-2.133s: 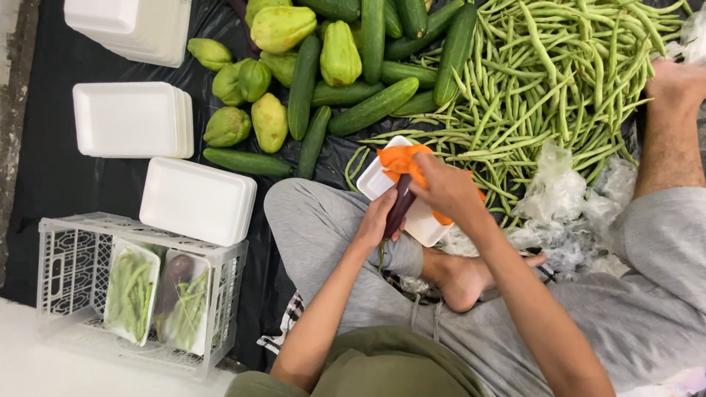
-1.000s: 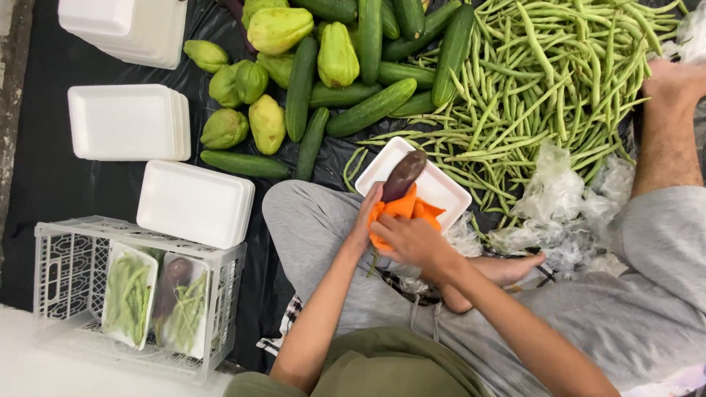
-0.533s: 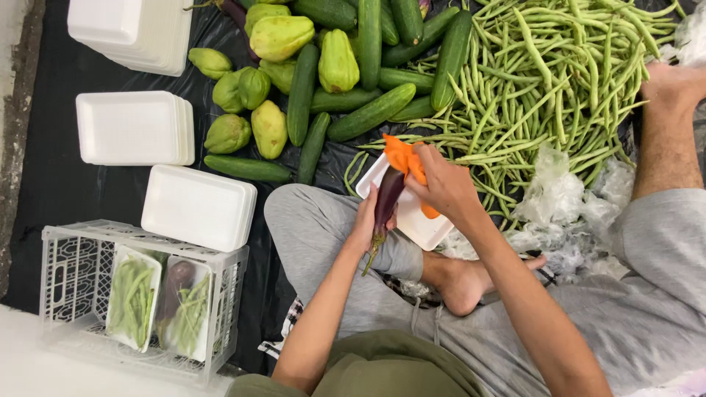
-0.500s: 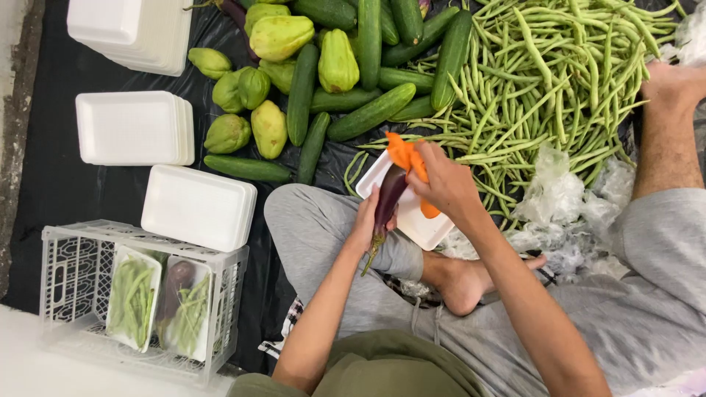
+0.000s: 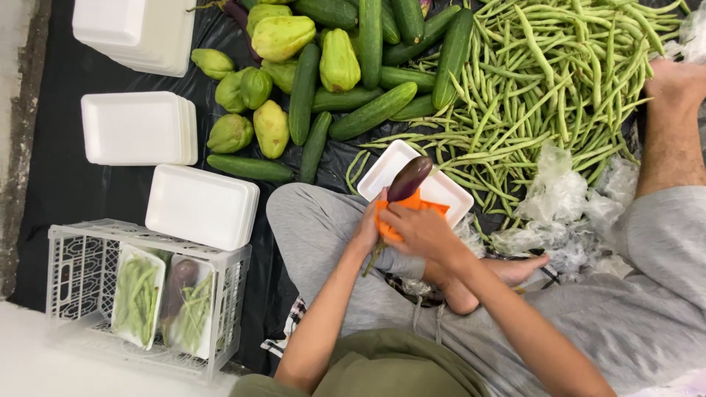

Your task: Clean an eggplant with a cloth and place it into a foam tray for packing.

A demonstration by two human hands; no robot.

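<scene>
Down by the person's lap, both hands work together: the left hand (image 5: 365,229) grips the stem end of a dark purple eggplant (image 5: 409,179), and the right hand (image 5: 421,229) closes around an orange cloth (image 5: 407,209) pressed against it (fingers wrapped tight). Just beyond sits a white foam tray (image 5: 445,192), under the eggplant's tip. Farther out spread green beans (image 5: 544,81), cucumbers (image 5: 371,112) and pale chayotes (image 5: 271,126); off left, a white crate (image 5: 73,257) holds packed trays.

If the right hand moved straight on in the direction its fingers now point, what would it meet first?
The right hand points left toward the left hand; it already lies on the orange cloth around the eggplant, so it would probably meet the left hand's fingers first.
</scene>
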